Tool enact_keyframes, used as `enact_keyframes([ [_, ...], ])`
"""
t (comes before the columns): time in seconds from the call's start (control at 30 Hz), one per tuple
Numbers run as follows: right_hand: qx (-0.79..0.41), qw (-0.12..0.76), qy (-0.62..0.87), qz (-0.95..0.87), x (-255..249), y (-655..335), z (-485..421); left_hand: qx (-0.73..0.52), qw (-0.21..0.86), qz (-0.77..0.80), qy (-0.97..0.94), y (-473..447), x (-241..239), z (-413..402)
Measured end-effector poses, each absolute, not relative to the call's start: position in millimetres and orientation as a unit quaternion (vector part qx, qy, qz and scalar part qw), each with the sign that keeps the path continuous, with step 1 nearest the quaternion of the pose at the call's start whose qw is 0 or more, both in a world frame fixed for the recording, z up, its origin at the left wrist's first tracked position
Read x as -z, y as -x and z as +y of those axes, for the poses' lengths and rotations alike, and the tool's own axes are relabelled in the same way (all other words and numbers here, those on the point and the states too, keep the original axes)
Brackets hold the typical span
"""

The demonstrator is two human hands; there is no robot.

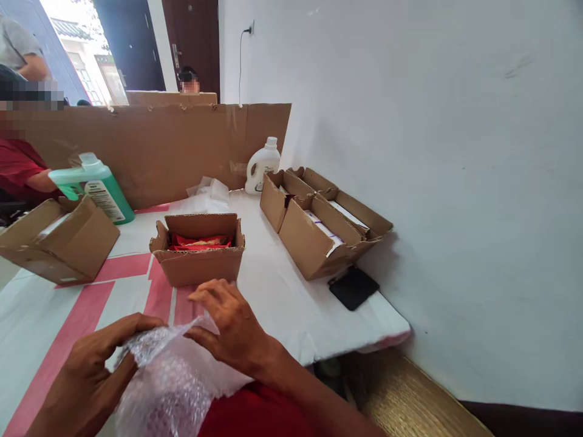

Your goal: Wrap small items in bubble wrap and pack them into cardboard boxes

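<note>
The bubble wrap [168,382] lies at the near edge of the worktop [282,291], partly over the person's lap, its long axis running from lower left up toward the right. It is clear, crinkled and bunched, with a folded upper flap. The left hand [86,376] pinches that flap at its left end; the right hand [232,328] grips its right end, fingers spread. An open box [198,264] stands just beyond.

bubble wrap [168,388]: lower part cut by bottom edge; contents not discernible. left hand [86,379]: wrist out of frame. open box [198,250]: red packets [200,242] mostly hidden by its wall. green bottle [98,188], upper left: base behind a carton [59,240]; label unreadable.
</note>
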State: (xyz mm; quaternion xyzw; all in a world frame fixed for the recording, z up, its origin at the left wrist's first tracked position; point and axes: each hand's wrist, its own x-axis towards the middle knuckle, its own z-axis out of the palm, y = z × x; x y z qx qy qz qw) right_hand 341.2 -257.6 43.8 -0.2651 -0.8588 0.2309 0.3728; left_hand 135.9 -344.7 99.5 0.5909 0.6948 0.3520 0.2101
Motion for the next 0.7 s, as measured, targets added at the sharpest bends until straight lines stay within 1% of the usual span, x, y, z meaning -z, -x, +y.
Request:
enact_keyframes([
  [0.1, -0.279, 0.333, 0.24, -0.868, -25, -342, -253, -0.387, 0.22, 0.704, -0.553, -119, -95, -360],
  [0.23, -0.476, 0.311, 0.255, -0.782, 4, -362, -244, -0.444, 0.201, 0.759, -0.431, -95, -86, -375],
  [0.3, -0.566, 0.296, 0.294, -0.711, 12, -382, -237, -0.447, 0.239, 0.781, -0.365, -89, -81, -372],
  [0.37, -0.613, 0.289, 0.331, -0.656, 15, -404, -228, -0.435, 0.282, 0.78, -0.35, -86, -72, -362],
  [0.47, -0.648, 0.261, 0.361, -0.617, 14, -434, -211, -0.4, 0.304, 0.758, -0.416, -86, -44, -341],
  [0.57, -0.66, 0.229, 0.398, -0.595, 21, -449, -194, -0.361, 0.323, 0.739, -0.469, -89, -6, -323],
  [0.7, -0.586, 0.234, 0.458, -0.626, 44, -451, -176, -0.346, 0.303, 0.735, -0.497, -88, 38, -311],
])
